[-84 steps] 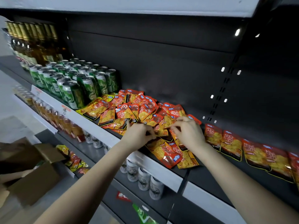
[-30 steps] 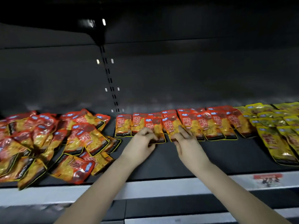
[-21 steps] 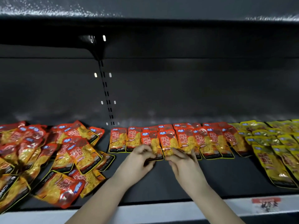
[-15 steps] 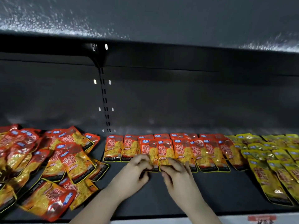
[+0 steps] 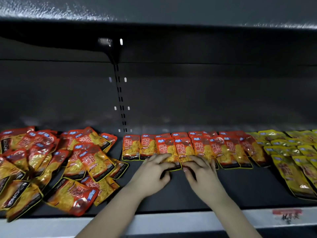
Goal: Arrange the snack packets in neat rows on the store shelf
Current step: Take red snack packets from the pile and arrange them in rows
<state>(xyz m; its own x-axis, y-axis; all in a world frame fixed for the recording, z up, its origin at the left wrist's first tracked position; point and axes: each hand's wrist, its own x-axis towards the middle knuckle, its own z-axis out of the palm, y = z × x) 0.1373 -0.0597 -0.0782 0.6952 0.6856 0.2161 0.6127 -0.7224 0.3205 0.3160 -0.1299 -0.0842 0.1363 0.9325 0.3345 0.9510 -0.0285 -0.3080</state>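
Red-and-orange snack packets lie in an overlapping row across the middle of the dark shelf. My left hand pinches the lower edge of one packet in that row, fingers on top and thumb tucked below. Beside it, my right hand lays its spread, fairly straight fingers on the lower edge of the neighbouring packet. A loose heap of the same red packets covers the left part of the shelf.
Yellow packets lie in rows at the right end. A white front rail with a red price tag edges the shelf. A slotted upright runs up the back wall, and another shelf hangs overhead.
The view swung from the loose heap to the row. Both hands settled on the lower edges of two packets in the row and drew closer together; the view tilted upward.
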